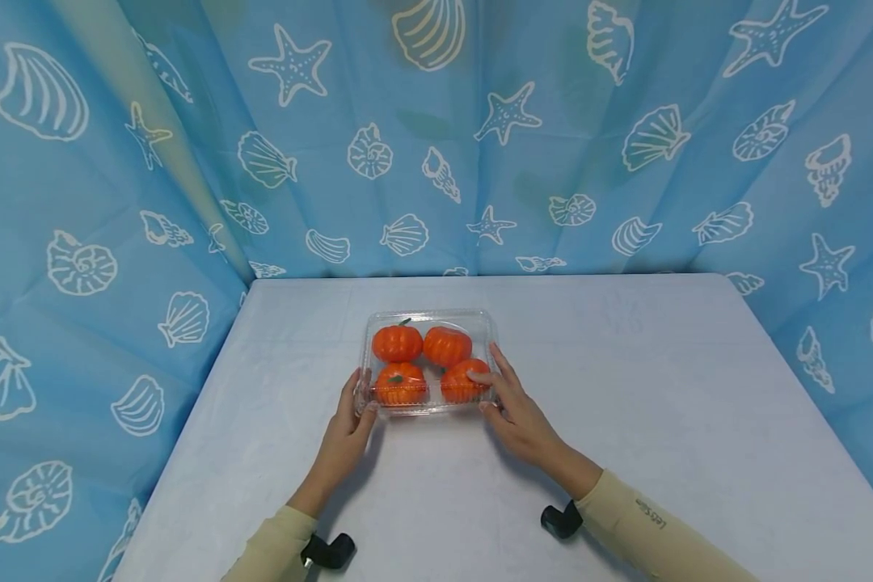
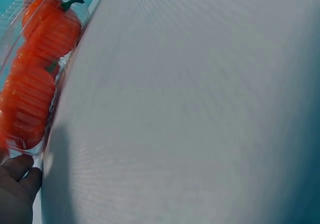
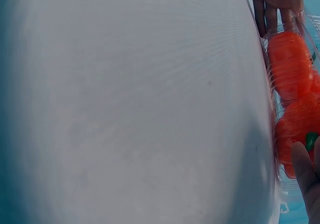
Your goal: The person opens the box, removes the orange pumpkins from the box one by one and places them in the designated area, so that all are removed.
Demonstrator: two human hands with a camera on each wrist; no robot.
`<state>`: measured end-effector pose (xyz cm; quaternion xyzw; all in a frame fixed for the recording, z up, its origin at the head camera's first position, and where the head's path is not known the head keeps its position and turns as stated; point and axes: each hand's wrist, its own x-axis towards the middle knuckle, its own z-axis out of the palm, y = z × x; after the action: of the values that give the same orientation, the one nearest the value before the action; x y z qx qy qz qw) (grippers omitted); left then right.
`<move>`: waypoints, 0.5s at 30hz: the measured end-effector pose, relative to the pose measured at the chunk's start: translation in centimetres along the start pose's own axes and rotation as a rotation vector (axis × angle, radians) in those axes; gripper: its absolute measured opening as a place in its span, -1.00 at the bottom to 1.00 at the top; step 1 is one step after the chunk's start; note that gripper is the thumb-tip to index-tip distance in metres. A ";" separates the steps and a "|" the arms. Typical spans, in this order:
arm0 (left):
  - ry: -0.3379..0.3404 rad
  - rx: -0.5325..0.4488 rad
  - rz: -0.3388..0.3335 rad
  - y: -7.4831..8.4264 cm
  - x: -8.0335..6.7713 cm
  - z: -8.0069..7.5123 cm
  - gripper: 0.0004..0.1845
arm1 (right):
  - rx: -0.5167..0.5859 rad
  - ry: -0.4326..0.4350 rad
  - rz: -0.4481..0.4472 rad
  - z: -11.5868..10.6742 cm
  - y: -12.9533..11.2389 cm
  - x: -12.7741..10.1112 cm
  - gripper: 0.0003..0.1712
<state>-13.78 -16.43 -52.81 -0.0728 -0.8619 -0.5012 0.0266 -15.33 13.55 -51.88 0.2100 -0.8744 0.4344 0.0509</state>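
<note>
Both hands hold a clear plastic box (image 1: pixel 429 410) over the white table. Inside sit several small orange pumpkins (image 1: pixel 397 343) with green stems, in two rows. My left hand (image 1: pixel 346 436) grips the box at its near left corner, thumb in front and fingers along the left side. At the near right corner, my right hand (image 1: pixel 521 420) has its thumb low on the edge. One of its fingers reaches across the near right pumpkin (image 1: pixel 460 383), and another extends up the right side. In the left wrist view, ridged clear plastic walls show around the pumpkins (image 2: pixel 30 104).
A white cloth covers the table (image 1: pixel 626 388). Behind and beside it hangs a blue curtain (image 1: pixel 553 162) printed with white shells and starfish. Black wrist-camera mounts (image 1: pixel 562 521) stick out by both sleeves.
</note>
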 end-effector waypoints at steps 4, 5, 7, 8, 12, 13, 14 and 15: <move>0.000 0.000 -0.005 0.1 0.0 0.0 -0.30 | 0.023 -0.020 0.020 -0.1 0.0 0.0 -0.52; 0.001 -0.002 -0.008 0.2 0.0 0.0 -0.30 | 0.028 -0.024 0.022 -0.1 0.0 0.0 -0.51; -0.001 -0.005 -0.007 0.2 -0.1 0.0 -0.30 | 0.032 -0.029 0.021 -0.1 0.0 0.0 -0.50; -0.003 -0.007 -0.007 0.2 -0.1 -0.1 -0.30 | 0.032 -0.031 0.020 -0.1 0.0 0.0 -0.50; -0.008 -0.016 -0.014 0.2 0.0 -0.1 -0.30 | 0.025 -0.032 0.013 -0.1 0.1 0.0 -0.47; -0.008 -0.019 -0.017 0.3 0.0 -0.1 -0.30 | 0.027 -0.032 0.011 -0.1 0.1 0.0 -0.47; -0.009 -0.021 -0.023 0.3 0.0 -0.1 -0.30 | 0.029 -0.033 0.008 -0.1 0.1 0.0 -0.48; -0.009 -0.019 -0.022 0.3 0.0 -0.1 -0.30 | 0.032 -0.033 0.006 -0.1 0.1 0.0 -0.48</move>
<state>-13.72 -16.35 -52.52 -0.0658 -0.8578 -0.5094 0.0166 -15.34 13.69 -51.89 0.2155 -0.8686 0.4450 0.0317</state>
